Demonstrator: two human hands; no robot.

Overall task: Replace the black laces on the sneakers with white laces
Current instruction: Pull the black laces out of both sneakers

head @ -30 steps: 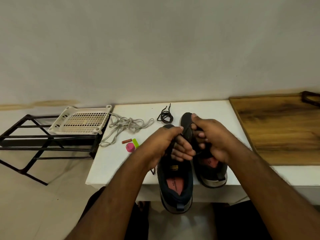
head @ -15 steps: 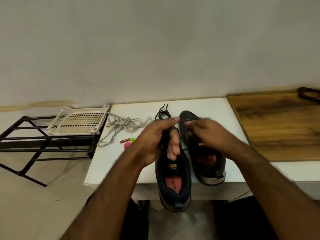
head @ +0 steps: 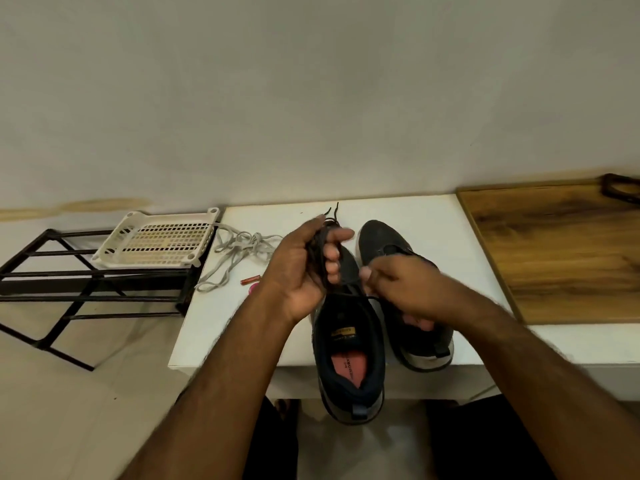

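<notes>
Head view: my left hand (head: 304, 268) grips the bunched black lace (head: 320, 258) above the near sneaker (head: 349, 355) on the bench (head: 415, 216), strand running right to my right hand (head: 398, 285), which pinches it, white laces (head: 239, 251) lying left, nearer my left hand.

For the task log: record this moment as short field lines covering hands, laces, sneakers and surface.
left hand: left hand grips a bunched black lace
right hand: right hand pinches the lace strand at the near dark sneaker
other sneaker: far dark sneaker lies beside it, partly under the right hand
new laces: pale grey-white laces loose on the white table
</notes>
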